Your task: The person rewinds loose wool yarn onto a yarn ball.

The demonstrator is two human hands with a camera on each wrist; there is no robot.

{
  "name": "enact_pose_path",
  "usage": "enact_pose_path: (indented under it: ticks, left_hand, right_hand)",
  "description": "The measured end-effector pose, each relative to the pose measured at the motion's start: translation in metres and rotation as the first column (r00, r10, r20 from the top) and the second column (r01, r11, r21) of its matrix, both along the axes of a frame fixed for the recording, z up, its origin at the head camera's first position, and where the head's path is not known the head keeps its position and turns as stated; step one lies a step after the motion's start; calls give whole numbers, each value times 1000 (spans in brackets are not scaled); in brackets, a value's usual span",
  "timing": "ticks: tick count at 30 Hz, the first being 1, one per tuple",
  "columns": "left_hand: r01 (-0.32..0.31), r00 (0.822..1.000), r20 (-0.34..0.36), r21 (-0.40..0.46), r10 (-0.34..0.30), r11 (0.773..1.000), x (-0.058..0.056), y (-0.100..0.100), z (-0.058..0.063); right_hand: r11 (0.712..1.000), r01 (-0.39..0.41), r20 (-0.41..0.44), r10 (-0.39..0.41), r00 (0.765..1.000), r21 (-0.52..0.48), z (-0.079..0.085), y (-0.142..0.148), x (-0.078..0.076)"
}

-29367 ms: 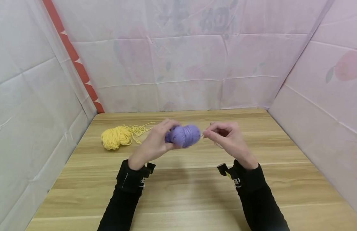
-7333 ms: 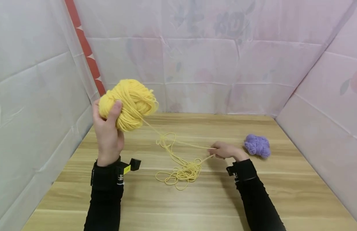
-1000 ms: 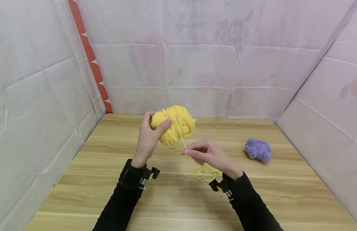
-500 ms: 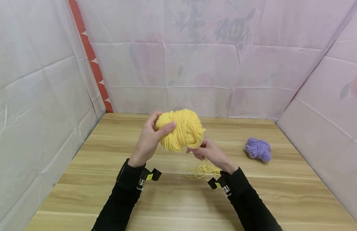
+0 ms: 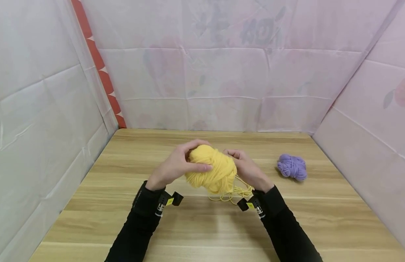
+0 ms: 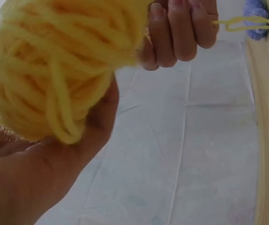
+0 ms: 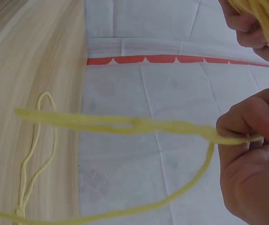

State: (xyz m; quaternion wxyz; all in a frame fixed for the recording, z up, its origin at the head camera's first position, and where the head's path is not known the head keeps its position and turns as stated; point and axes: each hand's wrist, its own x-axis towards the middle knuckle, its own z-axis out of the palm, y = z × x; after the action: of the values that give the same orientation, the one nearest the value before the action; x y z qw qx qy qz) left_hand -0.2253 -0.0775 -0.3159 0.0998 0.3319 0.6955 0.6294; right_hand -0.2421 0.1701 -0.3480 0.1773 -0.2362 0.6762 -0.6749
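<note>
My left hand (image 5: 173,167) grips a fluffy yellow ball of yarn (image 5: 217,173) above the table, thumb across its near side. Just right of the ball is my right hand (image 5: 249,171), partly hidden behind it in the head view. In the right wrist view its curled fingers (image 7: 240,119) hold a yellow yarn strand (image 7: 158,125), which trails out toward the table. Another length of strand runs from those fingers up to the ball. Loose yellow yarn (image 5: 239,191) lies in tangled loops on the table below.
A small purple ball of yarn (image 5: 292,167) sits on the wooden table (image 5: 202,233), right of both hands. Pale printed sheets (image 5: 222,72) wall in the back and both sides. A red scalloped band (image 5: 100,69) runs down the back left.
Over the last second the yellow ball has come down, shifted right and tilted. My right hand has moved up beside it. Much earlier, the purple ball was in my left hand; now it lies at right.
</note>
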Motion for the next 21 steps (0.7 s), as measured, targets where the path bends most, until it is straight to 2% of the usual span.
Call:
enact_pose_path:
  ticks: [4,9,14,18,21]
  left_hand:
    - [-3,994,-109,-126,-11,992,-1,3,-3]
    - [-79,984,-171,-196,45,977,-3,6,-6]
    - [-211,965,-203,-240,164,948,-5,8,-7]
    - [-332,936,-208,-244,285,911,-6,9,-8]
    - [-401,913,-173,-210,370,892,-7,9,-9]
  right_hand:
    - [999,14,-6,-15,1000,-45,1,3,-2]
    - [989,65,-49,-72,996,-129,7,7,4]
    - [982,97,-85,-112,990,-162,17,4,15]
    - [986,93,-145,-113,983,-141,23,-2,25]
    - [991,93,-220,-111,969,-93,26,-6,33]
